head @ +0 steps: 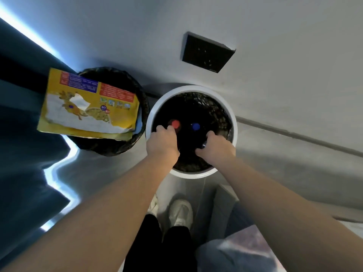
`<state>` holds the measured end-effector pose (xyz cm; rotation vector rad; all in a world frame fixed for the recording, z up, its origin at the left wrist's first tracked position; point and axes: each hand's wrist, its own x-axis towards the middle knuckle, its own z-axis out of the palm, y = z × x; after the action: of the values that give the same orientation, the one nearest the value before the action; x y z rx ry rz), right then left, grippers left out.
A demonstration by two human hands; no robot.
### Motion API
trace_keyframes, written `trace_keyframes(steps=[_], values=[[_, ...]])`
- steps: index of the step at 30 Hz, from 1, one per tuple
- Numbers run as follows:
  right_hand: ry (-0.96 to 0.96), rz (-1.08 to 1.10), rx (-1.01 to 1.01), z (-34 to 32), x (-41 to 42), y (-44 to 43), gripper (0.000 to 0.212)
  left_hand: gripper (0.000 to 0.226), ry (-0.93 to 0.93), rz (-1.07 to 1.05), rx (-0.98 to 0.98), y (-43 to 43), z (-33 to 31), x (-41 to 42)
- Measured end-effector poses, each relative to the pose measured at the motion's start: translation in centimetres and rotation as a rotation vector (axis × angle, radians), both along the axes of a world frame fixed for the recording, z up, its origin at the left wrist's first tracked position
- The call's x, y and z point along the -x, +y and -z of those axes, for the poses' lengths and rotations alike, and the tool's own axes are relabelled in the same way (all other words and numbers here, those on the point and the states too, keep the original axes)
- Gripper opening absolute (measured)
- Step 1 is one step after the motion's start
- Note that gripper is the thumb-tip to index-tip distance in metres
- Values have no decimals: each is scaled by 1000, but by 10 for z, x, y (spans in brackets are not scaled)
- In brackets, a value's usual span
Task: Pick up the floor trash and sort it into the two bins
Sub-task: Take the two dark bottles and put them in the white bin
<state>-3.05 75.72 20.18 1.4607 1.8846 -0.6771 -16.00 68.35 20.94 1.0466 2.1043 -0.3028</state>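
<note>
White-rimmed bin (193,87) lies under both your hands; inside its mouth a red cap (175,124) sits nearest your left hand (162,141), a blue cap (195,126) nearer your right hand (218,148); both hands curl, but whether either grips anything cannot be told.

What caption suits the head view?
Left hand, right hand over white round bin with red cap, blue cap; yellow printed bag atop black bin.

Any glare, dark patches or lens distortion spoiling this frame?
Head view: blown-out glare streak on the left; the white bin is nearly black inside, only a red cap and blue cap readable, so whether the left hand and right hand hold anything is unclear; wide-angle lens stretches the forearms.
</note>
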Motion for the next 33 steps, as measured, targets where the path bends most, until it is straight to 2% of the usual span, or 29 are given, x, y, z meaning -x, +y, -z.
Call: trace_keyframes(steps=[3, 6, 12, 17, 20, 24, 27, 33], values=[[-8, -77, -24, 29, 3, -3, 55, 53, 39, 81, -28, 6, 32, -4], [-14, -120, -26, 58, 5, -5, 62, 56, 71, 135, -48, 8, 62, -7], [33, -94, -76, 96, 5, -4, 65, 52, 103, 208, -116, 9, 104, -14], [55, -111, -99, 99, 2, -7, 49, 38, 63, 220, -130, 10, 107, -17], [80, -142, -78, 89, -3, -11, 48, 35, 8, 255, -84, 6, 95, -16], [83, -270, -1, 64, -13, -21, 71, 63, 44, 520, 13, -11, 70, -17], [15, -389, 109, 49, -17, -27, 74, 69, -5, 687, 108, -25, 60, -20], [-119, -453, 277, 64, -14, -30, 67, 63, -76, 695, 250, -20, 73, -26]])
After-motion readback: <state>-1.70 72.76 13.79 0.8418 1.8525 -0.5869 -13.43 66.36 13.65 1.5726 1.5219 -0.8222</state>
